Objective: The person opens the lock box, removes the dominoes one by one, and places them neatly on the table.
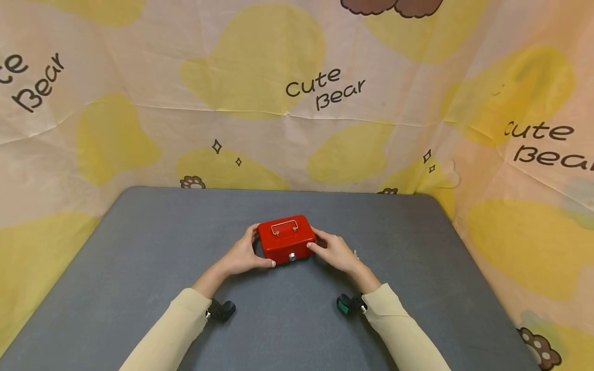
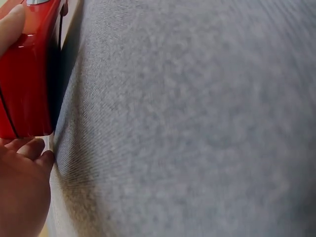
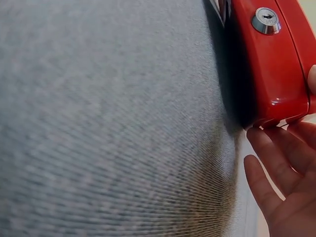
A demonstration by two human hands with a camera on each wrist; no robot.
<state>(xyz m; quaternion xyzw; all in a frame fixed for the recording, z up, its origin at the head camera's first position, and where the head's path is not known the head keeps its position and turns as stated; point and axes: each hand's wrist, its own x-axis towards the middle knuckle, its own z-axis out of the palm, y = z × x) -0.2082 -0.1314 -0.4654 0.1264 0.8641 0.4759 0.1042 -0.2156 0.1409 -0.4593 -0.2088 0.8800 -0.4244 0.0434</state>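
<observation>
A small red cash box [image 1: 286, 242] with a wire handle on its lid stands between the two hands, its front turned toward the person. The round silver key lock [image 3: 267, 20] shows on its front face in the right wrist view. My left hand [image 1: 242, 253] grips the box's left end, thumb at the front corner and fingers around the back. On the other end, my right hand [image 1: 335, 251] holds it with the thumb at the front edge of the lid and fingers along the side. The lid is closed. In the left wrist view a dark gap shows under the box [image 2: 27, 84].
The grey cloth-covered table [image 1: 185, 221] spreads around the box on all sides. Behind it and along both sides hangs a printed curtain [image 1: 260, 62] with yellow patches. A black wrist camera [image 1: 221, 310] sits on each wrist by the pale sleeves.
</observation>
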